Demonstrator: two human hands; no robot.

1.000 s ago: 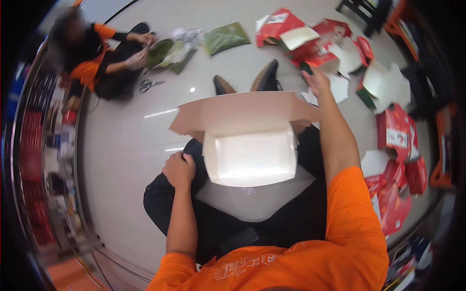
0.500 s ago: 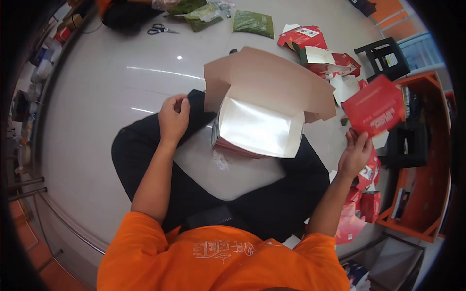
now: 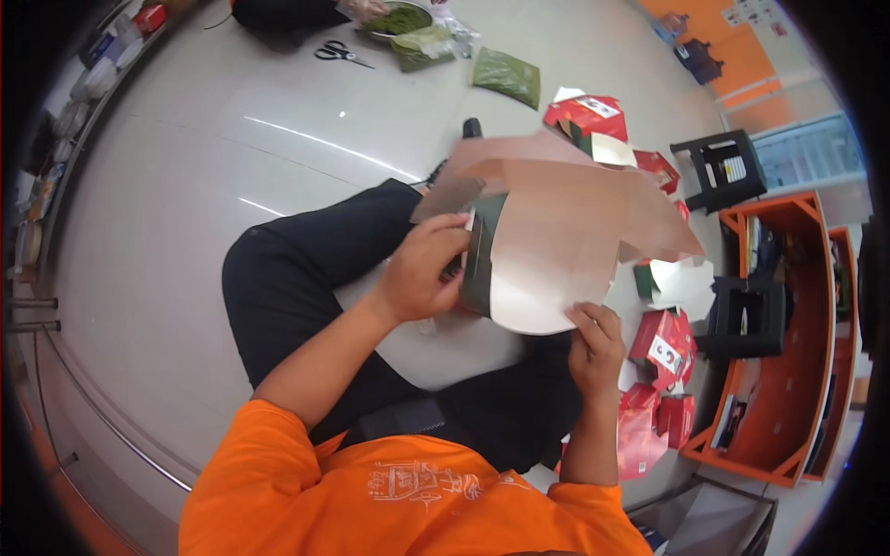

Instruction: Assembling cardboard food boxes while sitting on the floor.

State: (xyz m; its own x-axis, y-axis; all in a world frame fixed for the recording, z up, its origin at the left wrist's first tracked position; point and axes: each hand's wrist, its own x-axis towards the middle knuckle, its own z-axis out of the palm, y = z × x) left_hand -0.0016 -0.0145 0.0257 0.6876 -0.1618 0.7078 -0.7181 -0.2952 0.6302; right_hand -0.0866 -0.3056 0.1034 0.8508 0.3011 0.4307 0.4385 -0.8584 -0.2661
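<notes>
Between my bent legs a partly folded cardboard box [image 3: 552, 250] stands tilted, its pale inner face toward me, its left side dark green and its wide flaps spread at the far side. My left hand [image 3: 425, 269] is closed on the dark green left side, with some fingertips hidden behind it. At the near right corner my right hand [image 3: 596, 347] pinches the pale edge between thumb and fingers. What lies beneath the box is mostly covered by it and my hands.
Red boxes [image 3: 663, 350] lie on the floor to my right, with more red boxes [image 3: 586, 113] farther off. Black stools [image 3: 718, 169] and an orange shelf [image 3: 779, 371] stand beyond. Ahead are scissors [image 3: 341, 54], a green bag [image 3: 506, 78] and another person's gloved hand [image 3: 363, 11] by a bowl.
My right hand has come in from the right, where it held a red piece of carton, to the box. My left hand has moved from near my knee onto the box's left side.
</notes>
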